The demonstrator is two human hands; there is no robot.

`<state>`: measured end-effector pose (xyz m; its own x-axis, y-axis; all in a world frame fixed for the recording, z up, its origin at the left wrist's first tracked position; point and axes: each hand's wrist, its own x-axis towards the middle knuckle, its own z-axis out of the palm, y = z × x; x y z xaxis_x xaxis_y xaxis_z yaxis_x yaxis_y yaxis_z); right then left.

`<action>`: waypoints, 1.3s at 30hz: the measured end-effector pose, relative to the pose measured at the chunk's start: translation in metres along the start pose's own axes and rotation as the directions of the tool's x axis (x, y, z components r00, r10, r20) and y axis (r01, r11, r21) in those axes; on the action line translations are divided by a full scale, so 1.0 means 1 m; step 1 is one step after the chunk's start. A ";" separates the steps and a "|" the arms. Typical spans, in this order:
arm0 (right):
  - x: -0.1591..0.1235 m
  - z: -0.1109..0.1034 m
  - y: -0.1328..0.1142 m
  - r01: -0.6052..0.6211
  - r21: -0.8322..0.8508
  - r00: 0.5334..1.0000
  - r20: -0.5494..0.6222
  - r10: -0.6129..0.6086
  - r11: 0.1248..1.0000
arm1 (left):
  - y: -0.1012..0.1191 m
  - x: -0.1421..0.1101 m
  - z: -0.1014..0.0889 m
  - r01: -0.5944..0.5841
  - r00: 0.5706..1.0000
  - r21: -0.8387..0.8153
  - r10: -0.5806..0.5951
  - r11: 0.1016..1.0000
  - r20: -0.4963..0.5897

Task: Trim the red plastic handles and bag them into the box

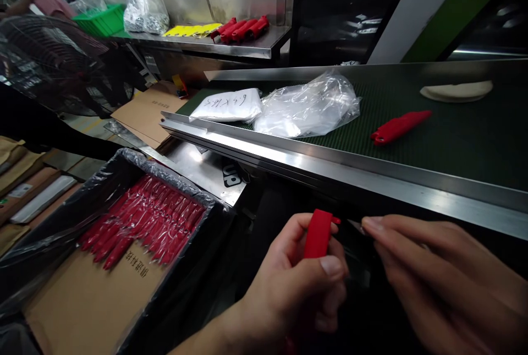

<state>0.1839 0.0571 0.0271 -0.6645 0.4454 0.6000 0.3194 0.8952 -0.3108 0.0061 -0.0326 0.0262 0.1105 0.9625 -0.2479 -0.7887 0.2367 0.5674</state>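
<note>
the left hand (297, 283) is gripping a red handle (317, 234) upright between thumb and fingers, just below the conveyor's steel front edge (330, 165). the right hand (437, 267) is pinching a thin metal piece (355, 226) at the handle's top. another red handle (399, 126) is lying on the belt. bagged red handles (144, 223) are filling the lined box's far corner.

Factory packing line, seen from a workstation at a green conveyor belt (454, 140) w/ steel edge rail. On the belt: one red handle (399, 126), clear plastic bags (307, 107). Below the belt, to its left: a bag-lined carton (82, 300) w/ rows of wrapped red handles. Behind the belt: a steel bench (231, 44) w/ more red and yellow parts, a green bin (101, 20), a fan (53, 63).
</note>
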 end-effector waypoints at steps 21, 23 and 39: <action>-0.001 0.006 -0.002 -0.130 0.025 0.987 -0.095 0.132 0.991 | -0.010 -0.003 -0.007 0.171 0.967 -0.223 -0.120 0.960 0.225; -0.004 0.003 0.001 -0.039 0.029 0.997 -0.071 0.041 0.999 | -0.005 -0.001 -0.008 0.255 0.951 -0.263 -0.192 0.931 0.243; -0.002 0.001 -0.003 0.051 -0.024 0.997 0.050 -0.050 0.998 | -0.002 0.005 -0.011 0.333 0.891 -0.194 -0.241 0.923 0.384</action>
<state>0.1830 0.0534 0.0260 -0.7127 0.3986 0.5773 0.3010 0.9171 -0.2616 0.0015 -0.0294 0.0150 0.5205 0.8520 -0.0559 -0.8083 0.5128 0.2893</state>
